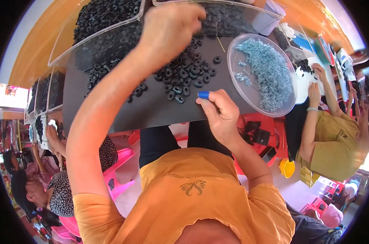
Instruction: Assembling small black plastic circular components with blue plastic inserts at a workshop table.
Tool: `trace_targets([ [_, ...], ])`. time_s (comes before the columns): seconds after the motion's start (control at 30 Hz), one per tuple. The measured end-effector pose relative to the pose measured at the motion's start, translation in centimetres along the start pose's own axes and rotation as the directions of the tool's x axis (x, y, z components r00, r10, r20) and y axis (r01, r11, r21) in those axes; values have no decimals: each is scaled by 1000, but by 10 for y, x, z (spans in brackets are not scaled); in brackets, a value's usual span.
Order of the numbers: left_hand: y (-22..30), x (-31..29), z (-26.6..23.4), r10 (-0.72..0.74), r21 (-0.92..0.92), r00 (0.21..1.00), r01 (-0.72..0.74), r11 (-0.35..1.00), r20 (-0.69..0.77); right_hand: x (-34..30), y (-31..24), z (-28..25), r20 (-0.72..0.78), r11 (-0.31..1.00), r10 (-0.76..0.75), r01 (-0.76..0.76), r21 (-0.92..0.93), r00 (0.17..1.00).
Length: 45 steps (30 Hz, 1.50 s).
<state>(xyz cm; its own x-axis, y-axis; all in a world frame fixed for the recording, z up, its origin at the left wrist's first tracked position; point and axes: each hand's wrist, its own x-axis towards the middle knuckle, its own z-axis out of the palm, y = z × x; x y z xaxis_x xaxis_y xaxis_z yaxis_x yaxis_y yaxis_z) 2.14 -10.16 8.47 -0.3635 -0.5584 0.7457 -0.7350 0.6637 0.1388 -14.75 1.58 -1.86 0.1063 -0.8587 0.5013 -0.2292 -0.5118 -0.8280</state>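
My left hand (172, 26) reaches over the rim of a clear plastic bin (219, 9) filled with small black pieces. Motion blurs its curled fingers, so I cannot see whether they hold anything. Close to the table's front edge is my right hand (223, 116), its thumb and fingers closed together. A blue cover (203, 94) sits at the tip of the index finger; whatever is pinched there is hidden. Small black plastic pieces (186, 77) with toothed edges lie loose on the dark tabletop (152, 110) between the hands. Right of them, a round clear tray (234, 77) holds many tiny silvery-blue coiled bits.
Another clear bin (99, 30) of black pieces stands at the back left. A thin stick (220, 44) lies by the tray. A co-worker (329, 134) sits at the right beside a white table. Red stools (280, 142) stand below the table edge.
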Motion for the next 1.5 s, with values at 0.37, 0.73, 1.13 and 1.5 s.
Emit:
trace_targets([
  [0.37,32,-24,102,7,-18,929,0,1000,371,-1,3,5,8,988,-144,145,-60,989],
  [0.73,30,-32,12,-336,-599,678,735,317,653,-6,3,1,-9,955,207,-200,221,978],
  [1.13,74,-88,-4,-534,-706,476,576,-412,699,19,-24,1,-128,996,-92,92,-3,987],
  [1.5,88,-108,-22,-533,-696,499,665,-270,684,24,-38,-68,47,853,-165,167,-495,985],
])
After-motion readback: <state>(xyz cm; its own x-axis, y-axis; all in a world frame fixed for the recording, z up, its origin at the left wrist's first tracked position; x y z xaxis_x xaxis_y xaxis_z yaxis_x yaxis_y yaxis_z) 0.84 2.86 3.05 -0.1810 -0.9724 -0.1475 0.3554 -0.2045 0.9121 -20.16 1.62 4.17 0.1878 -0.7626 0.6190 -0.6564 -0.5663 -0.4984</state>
